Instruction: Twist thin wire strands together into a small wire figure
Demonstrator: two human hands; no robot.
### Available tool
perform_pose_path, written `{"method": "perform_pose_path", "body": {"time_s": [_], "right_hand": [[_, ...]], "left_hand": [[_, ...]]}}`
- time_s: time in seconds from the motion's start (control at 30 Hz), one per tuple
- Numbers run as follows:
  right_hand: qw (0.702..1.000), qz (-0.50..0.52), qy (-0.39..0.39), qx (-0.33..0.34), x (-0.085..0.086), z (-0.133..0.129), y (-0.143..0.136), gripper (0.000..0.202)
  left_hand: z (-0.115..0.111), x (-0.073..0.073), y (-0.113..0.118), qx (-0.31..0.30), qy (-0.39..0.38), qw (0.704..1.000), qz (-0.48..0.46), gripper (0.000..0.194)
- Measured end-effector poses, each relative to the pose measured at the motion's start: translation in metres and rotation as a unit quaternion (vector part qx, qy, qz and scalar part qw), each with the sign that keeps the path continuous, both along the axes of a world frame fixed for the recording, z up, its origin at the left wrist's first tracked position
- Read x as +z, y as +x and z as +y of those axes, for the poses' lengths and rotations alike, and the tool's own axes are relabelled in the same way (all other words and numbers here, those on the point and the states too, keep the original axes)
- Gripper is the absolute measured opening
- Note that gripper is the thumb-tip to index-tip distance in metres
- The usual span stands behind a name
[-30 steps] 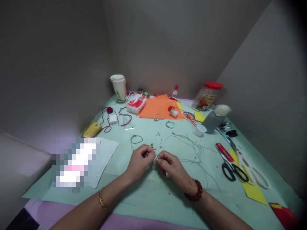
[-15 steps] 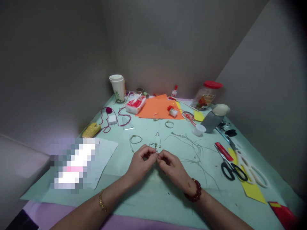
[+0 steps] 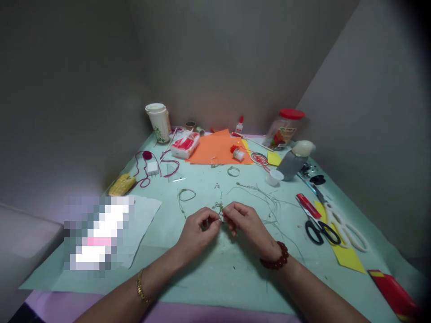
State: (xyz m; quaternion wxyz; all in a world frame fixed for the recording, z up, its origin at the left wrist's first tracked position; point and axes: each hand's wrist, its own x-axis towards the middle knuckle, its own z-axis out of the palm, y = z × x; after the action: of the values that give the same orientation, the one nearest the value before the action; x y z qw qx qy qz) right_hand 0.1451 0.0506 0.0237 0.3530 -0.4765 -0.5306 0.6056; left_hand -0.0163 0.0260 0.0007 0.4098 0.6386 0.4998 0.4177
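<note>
The fingertips of our left hand (image 3: 201, 229) and right hand (image 3: 247, 224) hide part of the small piece (image 3: 220, 207), and what shows is too fine for us to make out. Blocky blur covers something bright on the white paper (image 3: 144, 224), so we cannot tell what it is. We cannot read the label (image 3: 284, 135) on the jar (image 3: 276, 128). The loose bits (image 3: 217, 185) are too tiny to identify. The bottom edge cuts off both forearms (image 3: 131, 287) and the worktop (image 3: 208, 280).

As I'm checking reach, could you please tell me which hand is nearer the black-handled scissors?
Right: the right hand is left of the black-handled scissors; the left hand is farther left.
</note>
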Motion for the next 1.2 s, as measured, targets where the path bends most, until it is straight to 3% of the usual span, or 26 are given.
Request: {"method": "perform_pose_path", "body": {"time_s": [0.2, 0.4, 0.63, 0.7, 0.8, 0.9, 1.2], "right_hand": [[0.996, 0.053, -0.069, 0.024, -0.001, -0.002, -0.002, 0.02], [0.993, 0.104, -0.05, -0.035, -0.01, -0.007, -0.009, 0.019], [0.995, 0.081, -0.041, -0.028, -0.014, -0.008, -0.011, 0.021], [0.999, 0.029, -0.001, -0.028, -0.011, -0.006, -0.007, 0.02], [0.987, -0.064, 0.143, -0.032, -0.005, -0.001, 0.001, 0.014], [0.959, -0.118, 0.253, 0.038, 0.0, 0.004, 0.008, 0.02], [0.931, -0.179, 0.31, 0.075, 0.002, 0.009, 0.012, 0.015]], "left_hand": [[-0.001, -0.001, 0.001, -0.006, -0.037, 0.999, -0.023, 0.01], [0.001, 0.0, 0.004, -0.017, -0.16, 0.974, -0.156, 0.015], [0.0, -0.003, 0.005, 0.007, -0.133, 0.98, -0.151, 0.018], [-0.001, -0.004, 0.005, 0.014, -0.13, 0.981, -0.145, 0.017], [-0.001, -0.004, 0.004, 0.015, -0.129, 0.981, -0.141, 0.014], [0.0, -0.003, 0.004, 0.014, -0.124, 0.983, -0.138, 0.014], [0.0, -0.004, 0.006, 0.008, -0.131, 0.982, -0.138, 0.014]]}}
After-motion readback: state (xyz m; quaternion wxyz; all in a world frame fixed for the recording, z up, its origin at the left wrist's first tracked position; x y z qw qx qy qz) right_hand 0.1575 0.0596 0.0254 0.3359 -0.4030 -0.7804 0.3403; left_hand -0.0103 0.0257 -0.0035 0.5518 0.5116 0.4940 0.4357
